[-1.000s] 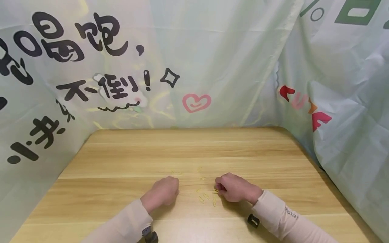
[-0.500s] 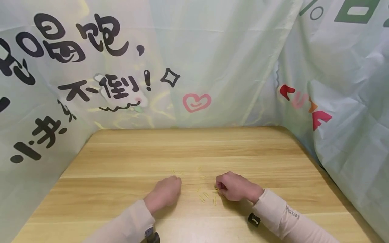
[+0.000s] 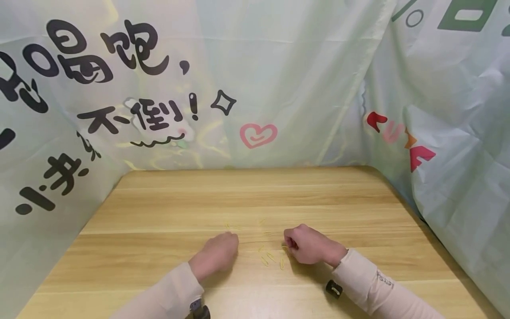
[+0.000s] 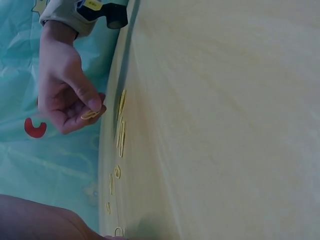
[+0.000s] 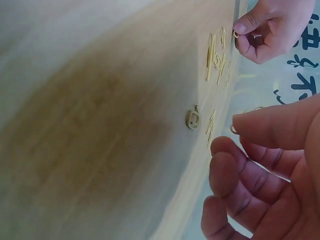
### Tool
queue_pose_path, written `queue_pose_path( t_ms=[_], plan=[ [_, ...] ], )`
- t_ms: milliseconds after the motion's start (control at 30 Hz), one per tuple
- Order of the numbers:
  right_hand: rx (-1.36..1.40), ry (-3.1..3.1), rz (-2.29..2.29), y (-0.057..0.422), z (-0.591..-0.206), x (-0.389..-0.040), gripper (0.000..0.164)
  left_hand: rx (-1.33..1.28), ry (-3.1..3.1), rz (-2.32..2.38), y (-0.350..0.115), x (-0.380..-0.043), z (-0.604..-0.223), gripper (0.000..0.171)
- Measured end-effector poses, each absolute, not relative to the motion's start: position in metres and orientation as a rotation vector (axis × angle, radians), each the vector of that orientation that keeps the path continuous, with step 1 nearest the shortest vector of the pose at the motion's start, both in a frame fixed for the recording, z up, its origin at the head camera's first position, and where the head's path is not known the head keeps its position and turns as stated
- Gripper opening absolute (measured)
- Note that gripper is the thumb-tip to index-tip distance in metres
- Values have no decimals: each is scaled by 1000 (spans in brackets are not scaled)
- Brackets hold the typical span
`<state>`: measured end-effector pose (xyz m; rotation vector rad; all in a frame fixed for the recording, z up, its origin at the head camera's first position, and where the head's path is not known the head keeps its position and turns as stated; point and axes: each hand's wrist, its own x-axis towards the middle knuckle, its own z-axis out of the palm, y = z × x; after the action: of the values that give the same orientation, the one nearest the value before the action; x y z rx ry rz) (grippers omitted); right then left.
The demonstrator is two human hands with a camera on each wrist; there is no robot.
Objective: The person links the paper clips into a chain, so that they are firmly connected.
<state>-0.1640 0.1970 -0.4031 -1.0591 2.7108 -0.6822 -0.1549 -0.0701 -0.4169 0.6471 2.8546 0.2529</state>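
Several yellow paper clips [image 3: 281, 264] lie loose on the wooden table between the two hands. My left hand [image 3: 217, 251] is low over the table, left of most of the clips. In the right wrist view, a small part of a yellow clip [image 5: 236, 34] shows between its thumb and forefinger. To the right, my right hand [image 3: 307, 244] pinches another yellow paper clip [image 4: 90, 115] between thumb and forefinger, its other fingers curled. Part of that clip is hidden by the fingertips. A looped, dull-yellow piece [image 5: 193, 119] lies nearer in the right wrist view; its kind is unclear.
A printed cloth [image 3: 303, 84] hangs behind the table [image 3: 255, 190] and along both sides. Two more clips [image 3: 237, 227] lie just beyond the left hand. A black device [image 3: 334, 289] is strapped under the right sleeve, and a similar one [image 3: 199, 309] under the left.
The left hand has shifted slightly to the right. The right hand stays almost in place, rising a little in the view. The clips on the table look unmoved.
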Motion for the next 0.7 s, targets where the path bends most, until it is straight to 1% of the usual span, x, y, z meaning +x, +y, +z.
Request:
queue_pose_path(
  t_ms=[100,200,267,433,600,700],
  plan=[
    [-1080,2715,-715,198,-403,-165,25,672,2848,284,-71,-156,-417,7],
    [-1082,2728,-747,200,-401,-167,25,720,2843,343,-72,-157,-416,16],
    [-1074,2735,-765,201,-399,-167,24,753,2839,382,-73,-158,-415,18],
    [-1078,2755,-760,201,-397,-170,23,793,2831,476,-74,-161,-412,17],
    [-1109,2803,-783,199,-396,-172,22,754,2830,569,-74,-163,-409,5],
    [-1106,2829,-815,198,-394,-173,22,739,2835,610,-74,-163,-406,12]
  ],
)
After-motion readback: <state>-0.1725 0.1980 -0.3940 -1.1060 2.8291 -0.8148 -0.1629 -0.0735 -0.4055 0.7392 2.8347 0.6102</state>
